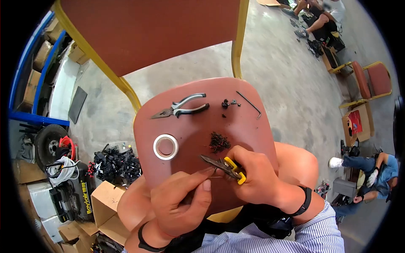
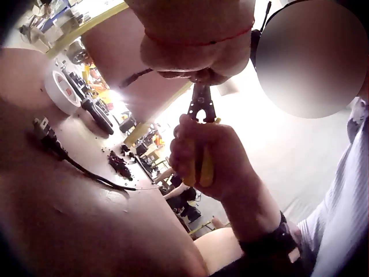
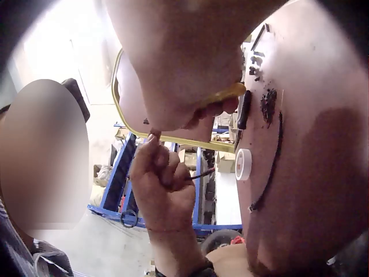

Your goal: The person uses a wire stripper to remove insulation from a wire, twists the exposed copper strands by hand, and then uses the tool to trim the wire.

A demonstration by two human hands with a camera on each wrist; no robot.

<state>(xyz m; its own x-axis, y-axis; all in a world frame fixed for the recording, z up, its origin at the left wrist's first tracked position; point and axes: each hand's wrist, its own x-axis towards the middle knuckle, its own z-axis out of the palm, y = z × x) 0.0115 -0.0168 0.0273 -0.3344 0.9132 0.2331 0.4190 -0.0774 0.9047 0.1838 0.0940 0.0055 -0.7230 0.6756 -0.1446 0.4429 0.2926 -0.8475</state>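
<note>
My right hand grips a pair of wire strippers by their yellow handles, with the dark jaws pointing at my left fingertips. Thumb and forefinger of my left hand meet close to those jaws. A dark cable sticks out of the left hand's curled fingers; its other end is hidden at the fingertips. On the chair seat beneath lies another black cable with a metal plug at one end and a thin bare wire at the other. Beyond the hands sits a pile of dark clippings.
Pliers, a white tape roll, small black bits and a hex key lie on the red seat. The chair's backrest rises behind. Boxes and black cables cover the floor at left; other people sit at right.
</note>
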